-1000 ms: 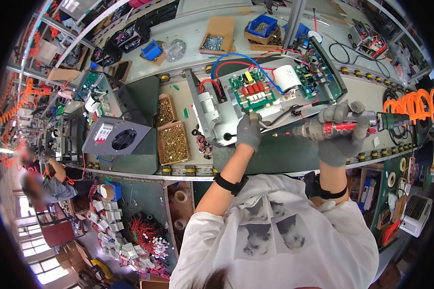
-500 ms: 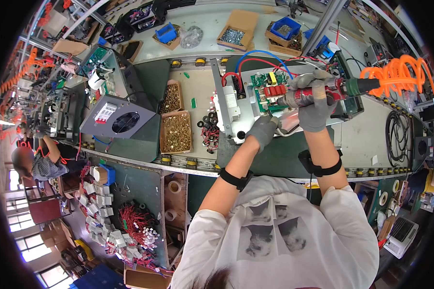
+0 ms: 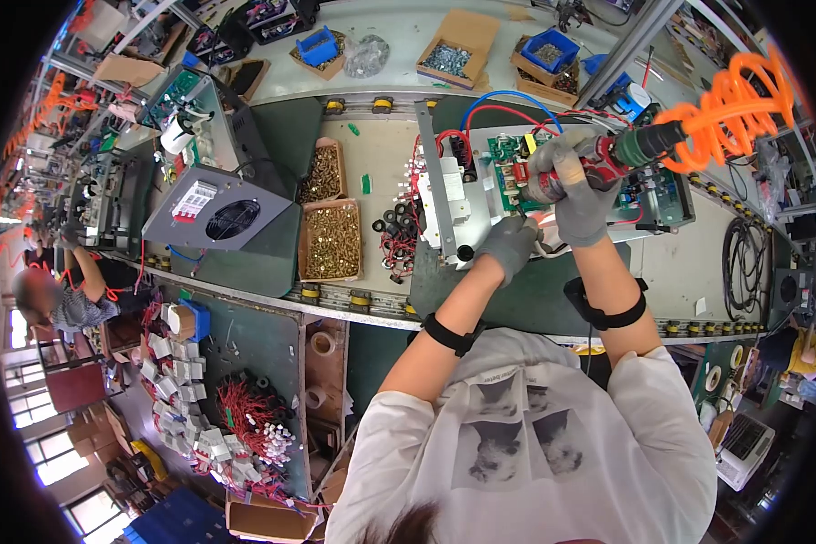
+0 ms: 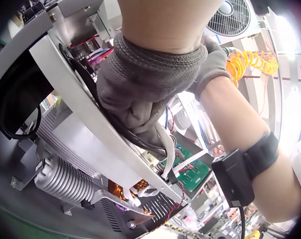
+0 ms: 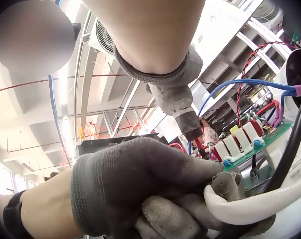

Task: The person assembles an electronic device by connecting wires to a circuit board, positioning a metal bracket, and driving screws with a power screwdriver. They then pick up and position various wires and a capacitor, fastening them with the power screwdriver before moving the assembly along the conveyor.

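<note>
Both hands wear grey gloves. My right hand (image 3: 582,207) grips a red air screwdriver (image 3: 600,161) over the open metal chassis (image 3: 447,204). In the right wrist view the dark nose of the screwdriver (image 5: 188,125) points down near a green circuit board (image 5: 262,144) with white and red parts. At the chassis front edge, my left hand (image 3: 506,247) holds a cable in a white sleeve (image 5: 252,206), with a black cable (image 5: 293,144) beside it. In the left wrist view its fingers curl by the chassis rail (image 4: 91,129).
An orange coiled hose (image 3: 734,104) runs from the screwdriver. Boxes of brass fasteners (image 3: 331,240) stand left of the chassis, beside ring-ended wires (image 3: 397,238). Another chassis with a fan (image 3: 222,213) is further left. Another person (image 3: 82,295) works at far left.
The right hand has brought the screwdriver leftward and in over the circuit board. The left hand stays at the chassis front edge. The head view has shifted.
</note>
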The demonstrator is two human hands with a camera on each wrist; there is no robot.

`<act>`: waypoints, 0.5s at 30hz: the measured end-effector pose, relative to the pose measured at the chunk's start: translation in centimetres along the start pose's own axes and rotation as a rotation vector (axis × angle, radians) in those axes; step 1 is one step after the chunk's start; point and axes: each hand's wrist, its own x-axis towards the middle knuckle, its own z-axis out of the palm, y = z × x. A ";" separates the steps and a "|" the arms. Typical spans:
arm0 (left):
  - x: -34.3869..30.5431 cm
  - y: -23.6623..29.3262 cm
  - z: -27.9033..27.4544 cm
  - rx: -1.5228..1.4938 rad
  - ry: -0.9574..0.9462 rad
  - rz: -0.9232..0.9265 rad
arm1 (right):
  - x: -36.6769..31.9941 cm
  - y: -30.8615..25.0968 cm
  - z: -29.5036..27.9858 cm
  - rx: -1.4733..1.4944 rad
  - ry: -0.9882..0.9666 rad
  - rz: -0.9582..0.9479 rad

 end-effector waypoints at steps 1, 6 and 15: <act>0.7 -0.9 0.1 0.043 0.019 0.028 | 0.0 0.2 0.1 0.001 -0.016 0.014; 1.8 -2.2 0.3 0.085 0.034 0.053 | 0.1 0.6 0.6 -0.055 -0.034 0.128; -6.6 4.4 -0.4 0.932 0.167 0.048 | 0.1 0.4 1.7 -0.102 -0.004 0.119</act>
